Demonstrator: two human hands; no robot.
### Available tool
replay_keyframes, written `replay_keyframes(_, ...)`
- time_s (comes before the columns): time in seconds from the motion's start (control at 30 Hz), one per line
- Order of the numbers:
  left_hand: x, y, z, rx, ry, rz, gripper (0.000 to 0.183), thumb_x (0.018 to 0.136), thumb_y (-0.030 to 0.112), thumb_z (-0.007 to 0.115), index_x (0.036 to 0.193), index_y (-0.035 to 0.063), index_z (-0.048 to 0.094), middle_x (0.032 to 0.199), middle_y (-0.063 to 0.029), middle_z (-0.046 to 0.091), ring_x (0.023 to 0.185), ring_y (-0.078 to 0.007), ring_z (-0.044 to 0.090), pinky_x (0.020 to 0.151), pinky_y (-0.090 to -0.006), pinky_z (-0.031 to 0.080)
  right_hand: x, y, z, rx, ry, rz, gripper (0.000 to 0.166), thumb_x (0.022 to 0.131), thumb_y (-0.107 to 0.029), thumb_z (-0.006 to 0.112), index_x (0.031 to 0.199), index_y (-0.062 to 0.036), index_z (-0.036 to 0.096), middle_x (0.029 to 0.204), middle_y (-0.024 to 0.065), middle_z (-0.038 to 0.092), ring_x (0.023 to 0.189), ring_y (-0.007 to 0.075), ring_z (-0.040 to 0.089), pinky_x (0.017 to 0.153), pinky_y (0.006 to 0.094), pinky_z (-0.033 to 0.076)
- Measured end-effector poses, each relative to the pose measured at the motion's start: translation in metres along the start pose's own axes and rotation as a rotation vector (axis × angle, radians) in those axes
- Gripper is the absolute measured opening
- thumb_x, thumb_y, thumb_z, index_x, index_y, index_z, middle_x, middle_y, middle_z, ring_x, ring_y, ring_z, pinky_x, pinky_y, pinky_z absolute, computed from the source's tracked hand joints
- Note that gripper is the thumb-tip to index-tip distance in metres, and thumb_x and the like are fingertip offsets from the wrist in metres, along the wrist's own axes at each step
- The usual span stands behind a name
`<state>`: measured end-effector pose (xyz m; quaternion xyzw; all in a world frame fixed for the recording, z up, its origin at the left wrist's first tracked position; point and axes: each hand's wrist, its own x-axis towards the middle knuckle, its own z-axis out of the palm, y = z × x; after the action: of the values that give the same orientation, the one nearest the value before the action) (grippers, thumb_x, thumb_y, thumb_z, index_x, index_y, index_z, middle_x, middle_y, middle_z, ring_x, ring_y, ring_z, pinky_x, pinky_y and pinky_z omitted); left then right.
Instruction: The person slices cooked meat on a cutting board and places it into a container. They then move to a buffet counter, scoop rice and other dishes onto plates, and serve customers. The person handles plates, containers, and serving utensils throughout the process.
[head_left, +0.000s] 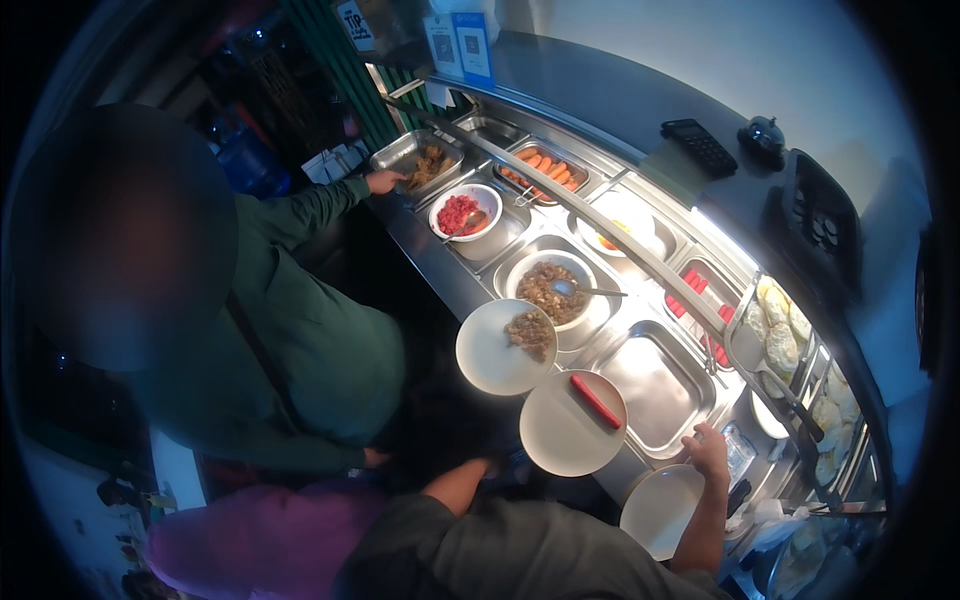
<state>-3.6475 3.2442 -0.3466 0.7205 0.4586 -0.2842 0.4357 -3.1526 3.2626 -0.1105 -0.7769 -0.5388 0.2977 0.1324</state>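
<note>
My right hand (706, 450) is above the counter's near edge, fingers loosely bent and apart, holding nothing visible. Its forearm passes over an empty white plate (654, 510). My left forearm (459, 484) reaches into shadow; its hand is too dark to make out. Before me, a white plate (551, 442) bears one red sausage (595, 401). Beside it, another white plate (487, 352) holds a portion of chopped brown food (531, 335). An empty steel food pan (656, 382) lies beyond the plates, near a white bowl of brown food (551, 289) with a spoon.
A co-worker in a green top (322, 330) stands at left, one hand (385, 181) at a steel pan (405, 154). A purple garment (262, 536) is beside me. A metal rail (559, 199) crosses above pans of sausages (551, 169); fried eggs (782, 345) lie at right.
</note>
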Motion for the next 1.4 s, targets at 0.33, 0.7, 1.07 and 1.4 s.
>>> replay_keyframes(0.33, 0.013, 0.128, 0.153, -0.309, 0.180, 0.059, 0.044, 0.093, 0.042, 0.057, 0.119, 0.0083, 0.069, 0.102, -0.0184, 0.073, 0.093, -0.0344, 0.069, 0.086, -0.0470, 0.053, 0.019, 0.055, -0.006, -0.073, -0.057, -0.410, 0.026, 0.078, -0.025, 0.068, 0.087, -0.0003, 0.069, 0.089, 0.0202, 0.068, 0.086, 0.0402, 0.065, 0.078, 0.0464, 0.051)
replay_keyframes(0.7, -0.011, 0.223, 0.306, -0.880, 0.533, -0.105, 0.057, 0.095, 0.055, 0.052, 0.118, 0.0054, 0.069, 0.098, -0.0169, 0.072, 0.087, -0.0296, 0.069, 0.076, -0.0451, 0.055, 0.017, 0.051, -0.025, -0.207, -0.116, -0.390, 0.025, 0.076, -0.027, 0.074, 0.092, -0.0073, 0.077, 0.090, 0.0162, 0.073, 0.087, 0.0350, 0.070, 0.081, 0.0439, 0.054)
replay_keyframes(1.07, -0.075, 0.259, 0.418, -0.817, 0.596, -0.396, 0.060, 0.100, 0.052, 0.045, 0.130, 0.0020, 0.062, 0.126, -0.0203, 0.064, 0.120, -0.0367, 0.059, 0.101, -0.0455, 0.044, 0.032, 0.045, -0.029, -0.368, -0.181, -0.471, 0.031, 0.077, -0.035, 0.075, 0.087, -0.0054, 0.077, 0.088, 0.0178, 0.073, 0.087, 0.0354, 0.070, 0.079, 0.0455, 0.054)
replay_keyframes(1.4, -0.054, 0.281, 0.393, -1.232, 0.324, -0.294, 0.059, 0.099, 0.051, 0.044, 0.133, 0.0071, 0.060, 0.131, -0.0211, 0.059, 0.122, -0.0369, 0.054, 0.106, -0.0454, 0.039, 0.030, 0.055, -0.023, -0.270, -0.121, -0.498, 0.028, 0.072, -0.029, 0.076, 0.083, -0.0034, 0.076, 0.083, 0.0186, 0.073, 0.081, 0.0343, 0.071, 0.077, 0.0443, 0.055)
